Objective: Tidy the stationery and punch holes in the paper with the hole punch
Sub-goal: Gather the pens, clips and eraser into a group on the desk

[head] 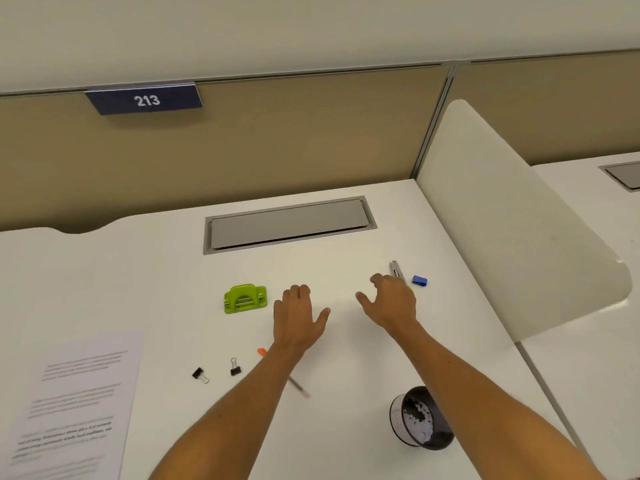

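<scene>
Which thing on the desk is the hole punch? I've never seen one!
Find the grey hatch set into the white desk. Just below its left end sits the hole punch, left of the left hand. It is the only bright green thing there.

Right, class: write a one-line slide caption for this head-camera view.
Both hands, left and right, hover open over a white desk between green hole punch and pen.

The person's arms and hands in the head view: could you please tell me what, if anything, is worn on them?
Nothing is worn that shows. The left hand and the right hand have no gloves, rings or watch in view, and both forearms are bare, with no sleeves, to the bottom edge of the picture.
</scene>
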Tool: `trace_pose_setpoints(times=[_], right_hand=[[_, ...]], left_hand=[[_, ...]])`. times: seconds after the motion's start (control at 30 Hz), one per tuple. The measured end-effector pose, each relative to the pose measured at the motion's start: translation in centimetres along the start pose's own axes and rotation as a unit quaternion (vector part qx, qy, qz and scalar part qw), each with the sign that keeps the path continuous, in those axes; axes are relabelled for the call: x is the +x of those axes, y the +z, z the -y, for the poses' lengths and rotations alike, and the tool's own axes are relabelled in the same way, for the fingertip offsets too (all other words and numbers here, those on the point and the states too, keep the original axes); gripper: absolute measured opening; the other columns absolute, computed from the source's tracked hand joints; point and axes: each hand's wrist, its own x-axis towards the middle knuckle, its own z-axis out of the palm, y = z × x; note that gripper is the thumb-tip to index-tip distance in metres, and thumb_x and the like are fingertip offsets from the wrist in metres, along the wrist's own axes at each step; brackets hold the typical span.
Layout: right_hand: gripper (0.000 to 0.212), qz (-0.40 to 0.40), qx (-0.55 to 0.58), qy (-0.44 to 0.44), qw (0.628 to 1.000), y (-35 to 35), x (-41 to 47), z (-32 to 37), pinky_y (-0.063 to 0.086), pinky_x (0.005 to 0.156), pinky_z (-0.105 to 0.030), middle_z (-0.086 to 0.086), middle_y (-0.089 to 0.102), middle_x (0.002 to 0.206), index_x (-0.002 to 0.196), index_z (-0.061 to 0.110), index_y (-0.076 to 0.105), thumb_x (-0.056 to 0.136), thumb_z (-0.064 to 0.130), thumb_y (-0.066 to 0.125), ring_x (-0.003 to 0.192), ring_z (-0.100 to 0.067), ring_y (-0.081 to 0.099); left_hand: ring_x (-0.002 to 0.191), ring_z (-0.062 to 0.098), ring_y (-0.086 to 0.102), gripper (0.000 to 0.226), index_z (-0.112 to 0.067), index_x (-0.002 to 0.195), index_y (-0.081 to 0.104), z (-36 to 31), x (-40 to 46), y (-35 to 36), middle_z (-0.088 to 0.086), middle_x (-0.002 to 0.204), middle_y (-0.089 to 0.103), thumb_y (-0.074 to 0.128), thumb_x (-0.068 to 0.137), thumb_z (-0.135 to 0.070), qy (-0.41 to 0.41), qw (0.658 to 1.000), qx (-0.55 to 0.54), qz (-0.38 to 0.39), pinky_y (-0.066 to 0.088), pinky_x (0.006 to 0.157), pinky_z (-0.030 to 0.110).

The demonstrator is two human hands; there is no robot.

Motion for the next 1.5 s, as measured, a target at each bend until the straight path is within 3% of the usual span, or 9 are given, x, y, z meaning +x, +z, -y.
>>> trace_pose_setpoints(times=[0.23, 0.37, 0.5, 0.6, 0.8, 0.97, 1.17, 1.23, 1.5], right_hand=[[0.054, 0.058, -0.006, -0.092, 0.994, 4.6, -5.2, 7.1, 0.045, 0.088, -0.039, -0.001, 0.064, 0.123, 0.125, 0.020, 0.060, 0.087, 0.057, 0.057, 0.115, -0.025, 0.055], [0.056, 0.092, -0.015, -0.128, 0.987, 7.3, -8.1, 10.3, 0.044, 0.090, -0.038, -0.001, 0.063, 0.124, 0.125, 0.022, 0.060, 0.085, 0.061, 0.056, 0.117, -0.024, 0.053], [0.053, 0.121, -0.049, -0.149, 0.980, 9.1, -10.0, 12.2, 0.044, 0.085, -0.036, 0.003, 0.067, 0.110, 0.118, 0.025, 0.063, 0.082, 0.063, 0.056, 0.109, -0.020, 0.055], [0.047, 0.142, -0.083, -0.138, 0.977, 10.0, -10.9, 13.0, 0.044, 0.083, -0.036, 0.002, 0.067, 0.104, 0.111, 0.024, 0.065, 0.082, 0.060, 0.057, 0.104, -0.021, 0.056], [0.028, 0.143, -0.096, -0.100, 0.980, 10.8, -11.7, 13.4, 0.044, 0.079, -0.035, 0.001, 0.070, 0.096, 0.097, 0.022, 0.071, 0.089, 0.045, 0.057, 0.100, -0.023, 0.059], [0.025, 0.130, -0.099, -0.095, 0.982, 11.0, -12.0, 13.9, 0.042, 0.078, -0.035, 0.000, 0.072, 0.093, 0.094, 0.021, 0.072, 0.094, 0.035, 0.052, 0.098, -0.022, 0.058], [0.027, 0.120, -0.093, -0.123, 0.981, 11.1, -12.2, 15.5, 0.040, 0.077, -0.036, 0.000, 0.069, 0.096, 0.095, 0.020, 0.070, 0.097, 0.037, 0.048, 0.100, -0.023, 0.056], [0.027, 0.124, -0.098, -0.126, 0.979, 11.2, -12.1, 16.2, 0.041, 0.078, -0.037, 0.000, 0.069, 0.097, 0.096, 0.021, 0.070, 0.097, 0.037, 0.048, 0.100, -0.023, 0.055], [0.027, 0.133, -0.110, -0.122, 0.977, 11.6, -11.8, 16.7, 0.037, 0.078, -0.037, 0.002, 0.070, 0.097, 0.095, 0.023, 0.071, 0.097, 0.037, 0.048, 0.102, -0.022, 0.054]], left_hand=[[0.143, 0.032, 0.032, 0.075, -0.009, 0.142, 0.041, 7.7, -6.1, -1.3, 0.013, 0.149, 0.043, 0.049, 0.089, -0.062, 0.011, 0.998, 0.054, 0.015, 0.030, 0.112, 0.048], [0.147, 0.033, 0.025, 0.082, -0.010, 0.146, 0.038, 12.4, -9.5, -1.8, 0.014, 0.155, 0.038, 0.048, 0.087, -0.065, -0.001, 0.997, 0.068, 0.030, 0.025, 0.116, 0.051], [0.150, 0.032, 0.017, 0.095, -0.015, 0.152, 0.029, 16.5, -11.9, -2.0, 0.011, 0.160, 0.028, 0.048, 0.080, -0.074, -0.006, 0.993, 0.089, 0.076, 0.019, 0.119, 0.050], [0.150, 0.032, 0.017, 0.095, -0.015, 0.152, 0.027, 18.7, -13.1, -2.1, 0.011, 0.160, 0.026, 0.053, 0.079, -0.071, -0.017, 0.991, 0.098, 0.089, 0.017, 0.119, 0.050], [0.141, 0.030, 0.032, 0.076, -0.010, 0.145, 0.037, 21.3, -14.4, -2.4, 0.009, 0.146, 0.043, 0.061, 0.081, -0.042, -0.032, 0.991, 0.077, 0.100, 0.027, 0.114, 0.046], [0.127, 0.037, 0.049, 0.051, -0.005, 0.131, 0.055, 21.7, -14.1, -2.8, 0.014, 0.126, 0.060, 0.067, 0.082, -0.016, -0.032, 0.995, 0.067, 0.061, 0.042, 0.100, 0.047], [0.120, 0.043, 0.058, 0.054, -0.002, 0.118, 0.067, 22.5, -13.0, -3.4, 0.015, 0.115, 0.068, 0.069, 0.066, 0.013, 0.030, 0.995, 0.078, 0.049, 0.051, 0.091, 0.047], [0.110, 0.042, 0.064, 0.054, -0.003, 0.106, 0.072, 22.9, -12.8, -3.4, 0.013, 0.102, 0.072, 0.073, 0.055, 0.016, 0.065, 0.991, 0.107, 0.045, 0.055, 0.082, 0.045], [0.074, 0.025, 0.064, 0.023, -0.014, 0.068, 0.071, 23.6, -11.7, -3.5, 0.001, 0.069, 0.063, 0.082, 0.056, 0.001, 0.132, 0.977, 0.165, 0.031, 0.050, 0.063, 0.034]])
